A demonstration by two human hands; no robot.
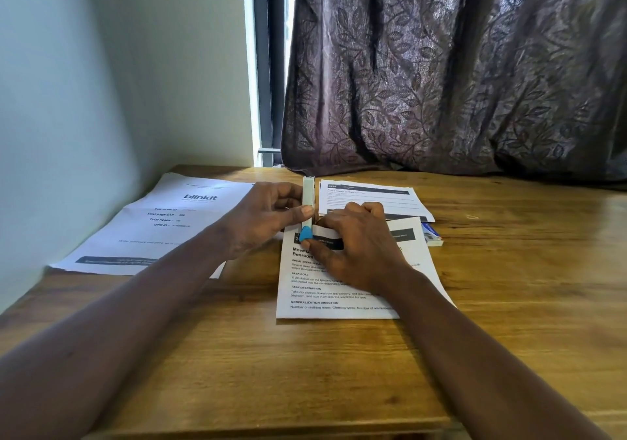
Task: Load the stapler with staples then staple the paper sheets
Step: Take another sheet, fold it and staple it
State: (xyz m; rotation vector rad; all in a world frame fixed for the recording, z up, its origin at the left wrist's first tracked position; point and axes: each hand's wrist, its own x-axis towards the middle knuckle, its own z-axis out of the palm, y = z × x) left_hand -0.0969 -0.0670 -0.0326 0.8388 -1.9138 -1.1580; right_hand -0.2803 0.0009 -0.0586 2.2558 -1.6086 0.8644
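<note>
The stapler [308,202] is held upright over the table [509,304], just above the top edge of the middle printed sheet [339,290], w/ its pale lid or magazine arm swung up vertically and its blue end [305,233] at the bottom. It is pinched by the left hand [261,219], thumb across the front of the pale arm and fingers curled behind it. The right hand [356,239] is laid low over the sheet, fingers curled under and thumb set against the blue end – whether the base or a staple strip is gripped beneath the palm can't be told, as that part is hidden. The step in hand is judged to be the loading, i.e. the magazine is being held open for staples. To do it well, the arm should be kept fully back by the left hand so the channel stays exposed, and the strip should be dropped in legs-down and flat, not tilted, before the lid is eased shut – a snapped lid may jam the strip. A small box [431,235], prob. the staples, is lying near the right hand at the sheet's far corner. Both forearms are stretched forward and angled inward, wrists low above the wood, hands meeting at the stapler. More paper is lying to the left [152,229] and behind [373,198].
</note>
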